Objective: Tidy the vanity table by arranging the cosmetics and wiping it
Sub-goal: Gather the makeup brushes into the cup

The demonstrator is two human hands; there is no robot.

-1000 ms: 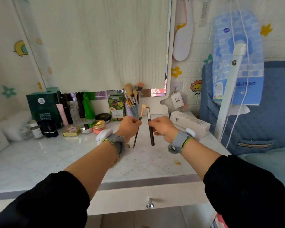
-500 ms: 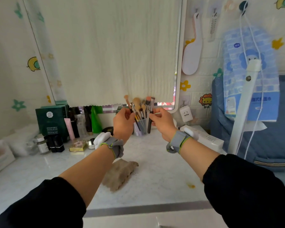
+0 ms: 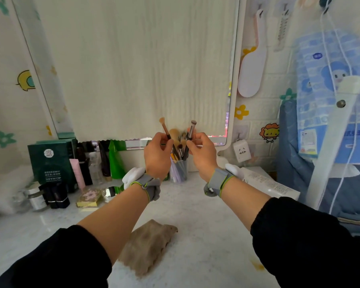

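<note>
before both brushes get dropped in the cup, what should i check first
1. Grip of left hand on thin brush: ok, pinched, bristles up.
2. Grip of right hand on dark brush: ok, pinched, bristles up.
3. Both hands above brush cup: ok.
4. Handle ends inside the cup's rim: cannot tell, hands and other brushes hide them.
5. Cup upright on table: ok.
6. Wiping with brown cloth: not yet done, it lies untouched between the forearms.
</note>
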